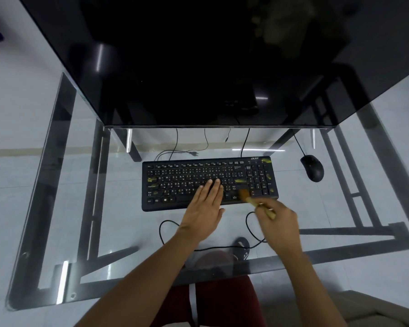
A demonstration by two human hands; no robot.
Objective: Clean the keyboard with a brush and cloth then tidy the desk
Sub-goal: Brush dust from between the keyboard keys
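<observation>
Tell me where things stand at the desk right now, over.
Left hand flat on the black keyboard, steadying it. Right hand grips the wooden-handled brush, bristles at the keyboard's lower right keys. Yellow smudges on keys. Black mouse well aside.

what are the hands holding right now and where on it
The right hand grips the brush by its handle end, bristles on the keyboard. The left hand holds nothing; it rests flat on the keys.
</observation>
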